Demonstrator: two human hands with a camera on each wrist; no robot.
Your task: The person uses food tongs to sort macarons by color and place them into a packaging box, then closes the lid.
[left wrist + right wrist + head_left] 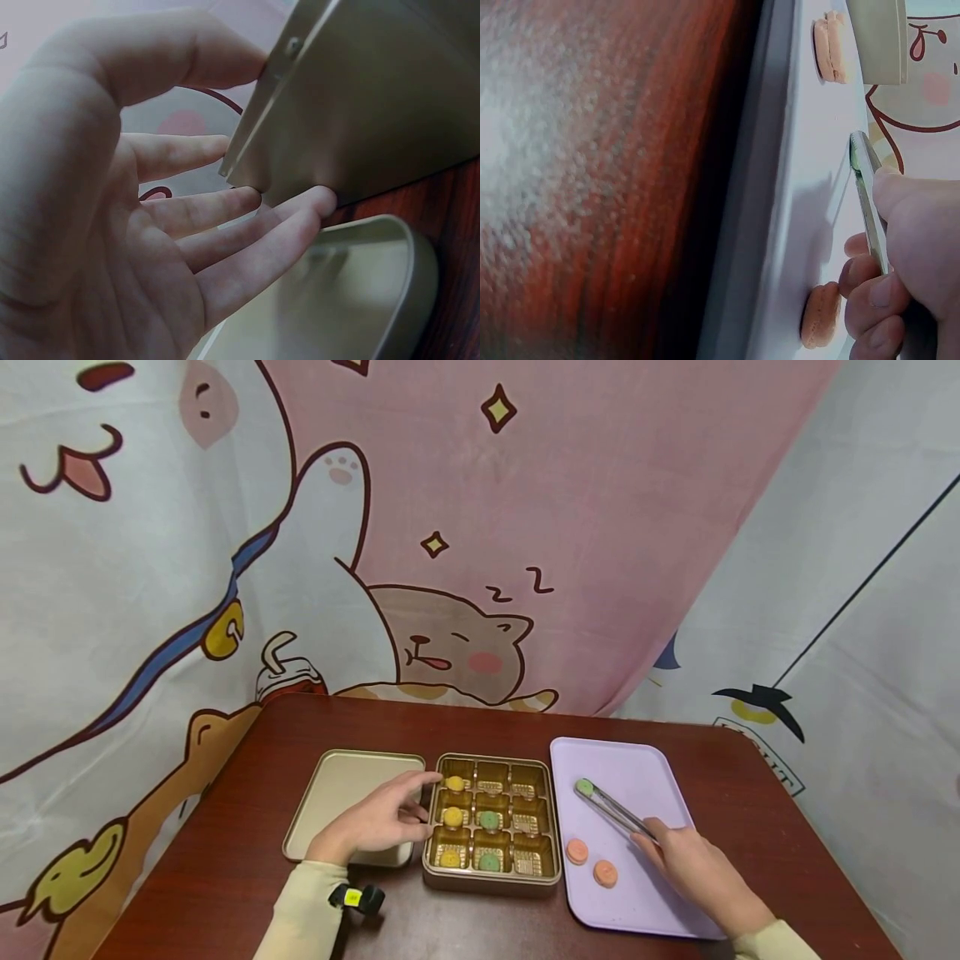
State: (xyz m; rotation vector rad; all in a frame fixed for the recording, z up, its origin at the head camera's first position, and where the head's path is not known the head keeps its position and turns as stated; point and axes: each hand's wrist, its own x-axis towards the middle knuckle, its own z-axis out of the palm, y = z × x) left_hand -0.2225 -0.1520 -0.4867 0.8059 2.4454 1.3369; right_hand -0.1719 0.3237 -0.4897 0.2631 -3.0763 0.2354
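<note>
Head view high, looking down at table (225, 860); wrist views close, sharing tin (491, 881) (375, 112), tray (637, 768) (810, 187).

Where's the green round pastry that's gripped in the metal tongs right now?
In the head view the green round pastry sits at the metal tongs tip over the lilac tray, right of the gold tin.

We are resting our left hand (378, 822) against the left wall of the box (491, 878), fingertips touching its outer side, with the lid (330, 789) lying flat under and left of that hand. Inside the box, five cakes (453, 816) are sitting in the compartments nearest the left hand's fingers. The tray (652, 910) is lying right of the box, under our right hand (701, 872). That hand is holding the tongs (615, 810), reaching away from it toward the tray's far left, a cake (584, 787) at their tips. Two more cakes (590, 862) are lying on the tray just left of the right hand.
</note>
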